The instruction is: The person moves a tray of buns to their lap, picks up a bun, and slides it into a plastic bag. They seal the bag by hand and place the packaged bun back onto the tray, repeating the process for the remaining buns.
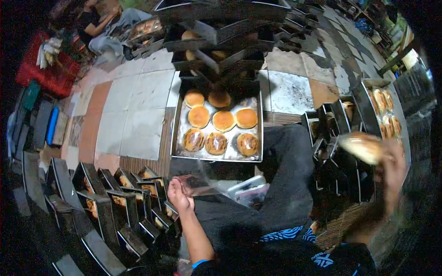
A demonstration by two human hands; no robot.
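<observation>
**Buns on the tray, one in each hand's reach**

At far left we saw a red crate [48,73] and flat dark items lying on the tiled floor [133,110]. Nearer to us stood a row of black baking tins [117,202], tilted and overlapping, some showing bread inside. Our left hand [179,195] was pinched shut on the edge of a clear plastic bag [205,184], held just below the tray. The metal tray [177,133] lay on the floor ahead of us, carrying eight round buns [223,120]; the three nearest us looked glazed and darker. Behind it, more black tins were stacked. Further right, our right hand [391,161] was blurred but closed around a pale bun [363,146], held up beside another tray of buns [368,108]. We could read no writing anywhere; only a blue pattern showed on our dark clothing.
</observation>
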